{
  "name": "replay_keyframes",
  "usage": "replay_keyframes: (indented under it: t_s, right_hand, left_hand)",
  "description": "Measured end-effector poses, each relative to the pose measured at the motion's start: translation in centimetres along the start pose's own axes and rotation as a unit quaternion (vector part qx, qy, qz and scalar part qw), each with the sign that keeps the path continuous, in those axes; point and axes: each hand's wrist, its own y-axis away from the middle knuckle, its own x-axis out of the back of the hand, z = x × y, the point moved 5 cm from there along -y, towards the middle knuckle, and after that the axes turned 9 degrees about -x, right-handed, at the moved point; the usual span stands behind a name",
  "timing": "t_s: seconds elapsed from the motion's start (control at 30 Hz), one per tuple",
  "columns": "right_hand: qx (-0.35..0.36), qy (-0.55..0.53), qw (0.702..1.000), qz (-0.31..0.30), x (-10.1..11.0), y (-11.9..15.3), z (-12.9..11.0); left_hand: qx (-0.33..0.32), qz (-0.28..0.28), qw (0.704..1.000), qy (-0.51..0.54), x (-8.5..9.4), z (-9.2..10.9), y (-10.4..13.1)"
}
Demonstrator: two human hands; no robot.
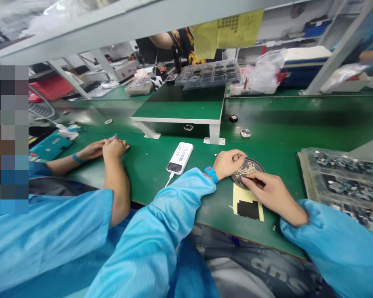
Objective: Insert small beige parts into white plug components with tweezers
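Observation:
A round dark dish [261, 166] holds many small tan pieces [248, 169] on the green bench. My left hand [228, 163], with a blue band at its wrist, is at the dish's left rim. Its fingers are pinched together on something small that I cannot make out. My right hand [272, 192] is closed at the dish's lower right, gripping a slim dark tool that looks like tweezers [255, 180]. Below the dish lies a pale yellow sheet [235, 203] with a black patch [248, 210] on it.
A white power bank [180, 157] with a cable lies left of my hands. Behind it stands a low green-topped stand [180, 108]. At right is a clear compartment tray [304, 174] of small parts. A co-worker's hands [115, 147] work at left.

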Motion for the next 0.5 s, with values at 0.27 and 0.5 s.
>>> replay_keyframes:
  t_s: [0.27,0.5]
  right_hand:
    - [0.010,0.001,1.000,0.013,0.0,0.1,-0.8]
    - [0.016,0.003,0.999,0.038,0.8,-0.6,-1.5]
  left_hand:
    - [0.000,-0.006,1.000,-0.010,0.3,0.3,0.0]
    - [-0.013,0.005,1.000,0.001,1.0,0.1,-0.8]
